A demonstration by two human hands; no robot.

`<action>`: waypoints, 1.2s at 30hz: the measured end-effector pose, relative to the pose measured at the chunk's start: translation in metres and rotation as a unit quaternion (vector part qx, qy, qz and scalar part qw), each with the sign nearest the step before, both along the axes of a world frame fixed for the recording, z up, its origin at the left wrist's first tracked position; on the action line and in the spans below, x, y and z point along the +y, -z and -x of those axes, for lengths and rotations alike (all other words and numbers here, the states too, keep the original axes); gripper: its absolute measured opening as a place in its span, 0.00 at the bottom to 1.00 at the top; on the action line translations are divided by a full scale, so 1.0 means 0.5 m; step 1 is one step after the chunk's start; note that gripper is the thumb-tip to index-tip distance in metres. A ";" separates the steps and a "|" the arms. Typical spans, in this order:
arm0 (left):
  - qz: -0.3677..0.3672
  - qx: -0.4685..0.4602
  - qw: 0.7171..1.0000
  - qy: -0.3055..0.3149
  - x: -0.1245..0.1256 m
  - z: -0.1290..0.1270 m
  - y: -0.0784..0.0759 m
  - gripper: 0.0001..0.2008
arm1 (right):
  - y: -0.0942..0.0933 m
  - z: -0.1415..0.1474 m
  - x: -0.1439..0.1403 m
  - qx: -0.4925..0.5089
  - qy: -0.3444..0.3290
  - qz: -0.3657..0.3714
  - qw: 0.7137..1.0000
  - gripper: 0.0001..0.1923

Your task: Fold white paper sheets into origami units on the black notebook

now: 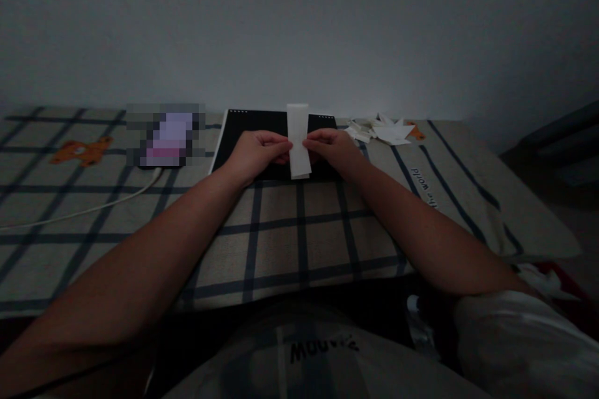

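Note:
A narrow white strip of paper (298,137) stands upright between my two hands, above a black notebook (262,123) that lies on the checked bedcover. My left hand (256,154) pinches the strip's left edge. My right hand (333,148) pinches its right edge at about the same height. Both forearms reach forward over the bed. The lower end of the strip hangs near the notebook's front edge.
A phone (167,137) with a lit screen lies left of the notebook, its white cable (84,209) trailing left. Several folded white paper pieces (384,131) sit at the back right. The checked bedcover (290,230) ends at the wall; the room is dim.

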State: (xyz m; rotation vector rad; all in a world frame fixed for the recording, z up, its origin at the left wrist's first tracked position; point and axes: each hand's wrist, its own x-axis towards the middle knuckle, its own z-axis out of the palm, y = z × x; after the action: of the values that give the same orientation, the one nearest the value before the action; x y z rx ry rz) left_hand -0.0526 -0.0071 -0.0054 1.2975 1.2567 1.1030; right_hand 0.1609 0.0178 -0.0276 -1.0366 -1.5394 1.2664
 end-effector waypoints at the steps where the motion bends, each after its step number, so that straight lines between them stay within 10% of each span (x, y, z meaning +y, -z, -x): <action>1: -0.008 0.003 1.000 -0.009 0.000 0.000 0.000 0.08 | -0.001 0.000 -0.002 0.008 -0.013 0.010 1.000 0.10; 36: -0.009 -0.003 1.000 -0.013 0.004 -0.001 0.006 0.11 | 0.000 0.004 -0.004 0.007 -0.009 0.015 1.000 0.11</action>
State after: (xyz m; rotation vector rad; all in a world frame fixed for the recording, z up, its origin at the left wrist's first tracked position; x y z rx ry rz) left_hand -0.0523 -0.0051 -0.0085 1.2931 1.2664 1.1381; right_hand 0.1588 0.0158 -0.0277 -1.0342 -1.5261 1.3106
